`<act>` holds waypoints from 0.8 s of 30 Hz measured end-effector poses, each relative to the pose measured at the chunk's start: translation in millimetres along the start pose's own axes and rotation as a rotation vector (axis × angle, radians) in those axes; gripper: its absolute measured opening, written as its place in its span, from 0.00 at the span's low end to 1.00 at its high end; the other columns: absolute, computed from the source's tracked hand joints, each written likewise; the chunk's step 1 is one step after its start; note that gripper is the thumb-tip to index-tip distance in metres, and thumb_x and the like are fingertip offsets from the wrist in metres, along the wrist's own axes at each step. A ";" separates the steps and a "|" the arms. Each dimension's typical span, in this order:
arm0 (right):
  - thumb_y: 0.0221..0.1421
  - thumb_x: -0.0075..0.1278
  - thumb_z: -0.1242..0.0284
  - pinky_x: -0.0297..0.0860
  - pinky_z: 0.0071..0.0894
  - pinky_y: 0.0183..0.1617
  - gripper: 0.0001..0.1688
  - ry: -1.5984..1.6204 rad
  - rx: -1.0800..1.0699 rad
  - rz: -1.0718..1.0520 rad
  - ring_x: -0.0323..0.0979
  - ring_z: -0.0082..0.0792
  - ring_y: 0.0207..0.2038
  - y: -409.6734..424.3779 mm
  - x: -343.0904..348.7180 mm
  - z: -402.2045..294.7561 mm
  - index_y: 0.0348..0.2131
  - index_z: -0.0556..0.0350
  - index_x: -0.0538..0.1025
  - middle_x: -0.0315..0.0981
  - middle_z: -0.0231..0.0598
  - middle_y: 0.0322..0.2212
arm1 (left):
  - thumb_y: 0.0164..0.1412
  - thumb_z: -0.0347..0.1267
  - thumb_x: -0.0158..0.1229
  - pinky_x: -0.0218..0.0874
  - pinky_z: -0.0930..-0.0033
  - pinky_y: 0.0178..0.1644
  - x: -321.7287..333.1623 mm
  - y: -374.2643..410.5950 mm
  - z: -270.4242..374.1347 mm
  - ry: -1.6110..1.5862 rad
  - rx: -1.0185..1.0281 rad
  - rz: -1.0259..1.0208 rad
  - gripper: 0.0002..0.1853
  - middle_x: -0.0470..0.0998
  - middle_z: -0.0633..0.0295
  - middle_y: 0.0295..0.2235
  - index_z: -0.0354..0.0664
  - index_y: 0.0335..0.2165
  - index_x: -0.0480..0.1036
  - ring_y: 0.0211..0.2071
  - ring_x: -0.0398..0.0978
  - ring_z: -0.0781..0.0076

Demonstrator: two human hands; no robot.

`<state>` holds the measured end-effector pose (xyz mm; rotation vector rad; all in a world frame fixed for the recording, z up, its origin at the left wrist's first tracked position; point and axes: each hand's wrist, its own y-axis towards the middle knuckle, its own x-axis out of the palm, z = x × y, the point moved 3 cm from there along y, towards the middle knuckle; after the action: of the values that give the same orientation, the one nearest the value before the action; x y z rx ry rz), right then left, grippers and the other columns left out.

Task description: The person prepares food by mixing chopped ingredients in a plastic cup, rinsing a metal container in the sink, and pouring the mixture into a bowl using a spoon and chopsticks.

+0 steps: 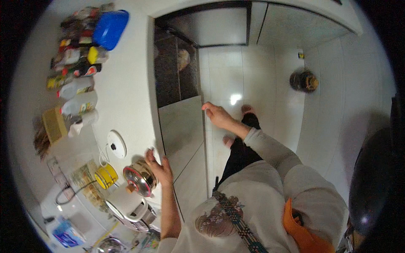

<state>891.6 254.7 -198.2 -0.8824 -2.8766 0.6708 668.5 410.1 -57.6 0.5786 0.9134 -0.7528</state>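
Note:
My left hand (159, 167) is raised over the edge of the white countertop (133, 95), its fingers apart and nothing held. Just beside it stands a pot with a red-rimmed glass lid (137, 181); whether they touch cannot be told. Over the floor, near the cabinet front, my right hand (216, 114) has its fingers curled, and whether something small is between them is unclear. Below the counter an open cabinet (167, 69) shows a dark inside with a pale, blurred item (183, 59). A white round base with a cord (116, 144) lies on the counter.
Plastic jugs (79, 102), a blue plastic container (110, 30) and a yellow-lidded tub (93, 55) line the wall side. A yellow canister (106, 176) and a white appliance (129, 205) stand near the pot. A dark container (303, 81) is on the floor at right.

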 end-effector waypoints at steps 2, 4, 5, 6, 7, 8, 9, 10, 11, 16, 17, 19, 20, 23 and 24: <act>0.54 0.37 0.70 0.64 0.41 0.31 0.11 0.063 -0.051 0.076 0.69 0.45 0.27 21.8 -21.7 39.2 0.39 0.51 0.65 0.68 0.45 0.20 | 0.49 0.26 0.51 0.42 0.62 0.57 17.7 60.9 -20.6 0.167 0.063 -0.061 0.30 0.51 0.43 0.52 0.31 0.51 0.52 0.55 0.49 0.50; 0.53 0.38 0.72 0.64 0.42 0.31 0.10 0.062 -0.037 0.163 0.69 0.46 0.27 40.0 -42.2 69.5 0.37 0.52 0.66 0.69 0.46 0.22 | 0.50 0.29 0.53 0.39 0.63 0.58 35.5 107.1 -25.2 0.286 0.153 -0.205 0.33 0.44 0.45 0.55 0.31 0.52 0.50 0.57 0.46 0.52; 0.53 0.38 0.72 0.64 0.41 0.30 0.09 0.042 -0.064 0.250 0.69 0.46 0.26 49.5 -49.2 84.1 0.36 0.53 0.67 0.69 0.47 0.22 | 0.49 0.32 0.55 0.36 0.62 0.59 43.3 122.6 -36.8 0.169 0.110 -0.269 0.37 0.40 0.46 0.57 0.32 0.54 0.47 0.58 0.42 0.52; 0.52 0.39 0.74 0.64 0.40 0.28 0.09 0.024 -0.053 0.290 0.69 0.45 0.25 56.4 -58.1 93.4 0.35 0.52 0.68 0.70 0.47 0.23 | 0.49 0.35 0.56 0.34 0.62 0.59 50.0 135.0 -40.1 0.278 0.145 -0.279 0.39 0.39 0.46 0.57 0.32 0.54 0.46 0.58 0.40 0.52; 0.52 0.39 0.74 0.64 0.40 0.28 0.09 0.013 -0.005 0.279 0.70 0.45 0.25 65.2 -63.2 104.5 0.35 0.51 0.68 0.70 0.47 0.23 | 0.48 0.37 0.57 0.32 0.61 0.59 55.2 141.1 -42.9 0.386 0.177 -0.284 0.42 0.38 0.46 0.57 0.32 0.55 0.45 0.59 0.38 0.52; 0.52 0.40 0.74 0.65 0.39 0.28 0.09 -0.001 0.040 0.262 0.70 0.45 0.25 75.2 -66.4 115.7 0.36 0.51 0.68 0.70 0.47 0.23 | 0.47 0.41 0.57 0.30 0.59 0.59 58.8 139.3 -50.5 0.305 0.144 -0.258 0.45 0.37 0.46 0.57 0.34 0.56 0.43 0.59 0.37 0.52; 0.51 0.40 0.74 0.65 0.38 0.28 0.09 -0.010 0.089 0.249 0.70 0.45 0.25 84.5 -67.3 128.2 0.36 0.50 0.68 0.70 0.47 0.24 | 0.47 0.41 0.56 0.31 0.58 0.59 61.5 142.5 -45.1 0.309 0.141 -0.251 0.44 0.37 0.46 0.57 0.37 0.56 0.43 0.59 0.37 0.52; 0.50 0.41 0.74 0.65 0.40 0.29 0.08 -0.024 0.021 0.309 0.71 0.45 0.27 97.4 -64.3 136.5 0.34 0.50 0.69 0.71 0.45 0.24 | 0.47 0.42 0.56 0.31 0.58 0.59 63.4 144.2 -41.7 0.300 0.120 -0.260 0.44 0.37 0.46 0.57 0.39 0.56 0.43 0.59 0.37 0.53; 0.49 0.41 0.75 0.65 0.39 0.28 0.08 -0.047 -0.030 0.338 0.70 0.45 0.26 112.6 -59.2 144.1 0.33 0.51 0.69 0.70 0.45 0.23 | 0.48 0.42 0.56 0.31 0.58 0.59 65.3 145.3 -40.8 0.290 0.098 -0.265 0.44 0.38 0.46 0.57 0.40 0.57 0.43 0.59 0.38 0.53; 0.47 0.43 0.77 0.66 0.38 0.29 0.08 -0.020 -0.219 0.383 0.70 0.43 0.27 198.1 -20.9 119.6 0.31 0.51 0.70 0.72 0.41 0.23 | 0.48 0.43 0.54 0.34 0.54 0.58 64.7 149.2 -37.3 0.349 0.062 -0.261 0.42 0.41 0.45 0.57 0.41 0.56 0.44 0.58 0.40 0.51; 0.47 0.43 0.77 0.66 0.38 0.29 0.08 -0.025 -0.242 0.337 0.70 0.44 0.27 215.9 -12.0 109.7 0.31 0.50 0.71 0.72 0.41 0.24 | 0.48 0.44 0.54 0.34 0.53 0.58 62.7 147.8 -37.1 0.386 0.050 -0.265 0.42 0.41 0.44 0.56 0.41 0.56 0.44 0.58 0.40 0.49; 0.46 0.45 0.75 0.67 0.39 0.30 0.08 -0.019 -0.251 0.289 0.71 0.45 0.29 248.4 7.9 87.9 0.31 0.47 0.72 0.72 0.41 0.25 | 0.48 0.44 0.53 0.35 0.51 0.57 62.5 147.5 -40.4 0.411 0.038 -0.266 0.42 0.42 0.43 0.56 0.41 0.56 0.44 0.58 0.41 0.47; 0.45 0.46 0.74 0.67 0.39 0.31 0.08 -0.007 -0.239 0.283 0.71 0.45 0.29 264.7 20.2 76.7 0.30 0.46 0.72 0.73 0.40 0.25 | 0.48 0.45 0.53 0.35 0.50 0.57 63.4 147.3 -42.9 0.403 0.036 -0.261 0.42 0.43 0.43 0.56 0.41 0.56 0.44 0.58 0.41 0.46; 0.43 0.48 0.71 0.68 0.40 0.32 0.11 -0.214 -0.181 0.042 0.71 0.45 0.31 312.5 62.3 31.7 0.32 0.46 0.73 0.73 0.42 0.26 | 0.48 0.46 0.53 0.35 0.48 0.57 58.8 146.0 -46.8 0.418 0.035 -0.258 0.42 0.43 0.42 0.56 0.42 0.56 0.44 0.57 0.41 0.45; 0.42 0.49 0.70 0.69 0.41 0.33 0.12 -0.383 -0.100 -0.111 0.72 0.45 0.32 325.4 73.3 14.0 0.32 0.47 0.73 0.73 0.43 0.26 | 0.48 0.46 0.53 0.35 0.47 0.57 58.8 145.2 -48.1 0.408 0.030 -0.251 0.42 0.43 0.42 0.56 0.42 0.56 0.44 0.57 0.41 0.44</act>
<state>997.4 530.6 -353.5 -0.6586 -3.2933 0.7640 782.0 514.4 -113.3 0.6641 1.3717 -0.8917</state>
